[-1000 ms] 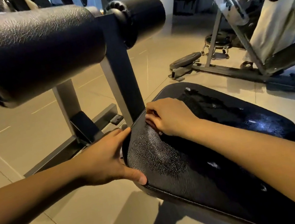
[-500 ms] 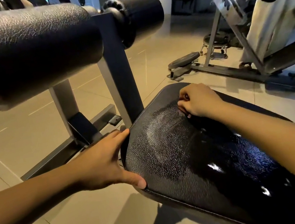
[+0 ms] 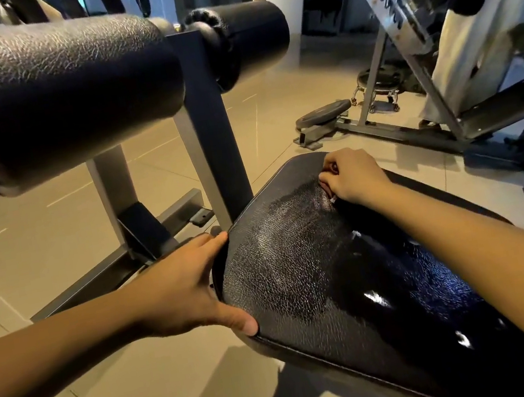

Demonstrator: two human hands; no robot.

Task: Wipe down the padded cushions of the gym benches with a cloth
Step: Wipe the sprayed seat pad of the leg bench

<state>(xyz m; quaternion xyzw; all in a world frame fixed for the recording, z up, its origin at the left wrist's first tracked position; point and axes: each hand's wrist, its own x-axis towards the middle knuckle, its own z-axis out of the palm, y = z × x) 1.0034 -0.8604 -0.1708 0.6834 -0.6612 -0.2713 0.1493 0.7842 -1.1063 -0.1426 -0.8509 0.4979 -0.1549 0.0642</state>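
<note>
The black padded seat cushion [image 3: 301, 278] fills the lower right, cracked and shiny with wet streaks. My left hand [image 3: 182, 291] holds its near end, with the thumb on the top corner and the fingers along the end edge. My right hand [image 3: 350, 176] is curled into a fist at the cushion's far edge and presses down on it. Only a small white bit of the cloth [image 3: 332, 199] shows under the fist. Two black roller pads [image 3: 45, 95] on a grey post [image 3: 211, 130] hang above and to the left.
The bench's grey steel base [image 3: 107, 276] runs across the tiled floor on the left. Another grey machine frame [image 3: 414, 124] with a weight plate [image 3: 323, 115] stands at the back right. A person in light trousers [image 3: 482, 33] stands by it.
My right hand has swept from the cushion's near left part to its far edge, leaving a wet smear. My left hand has kept its hold on the cushion's end.
</note>
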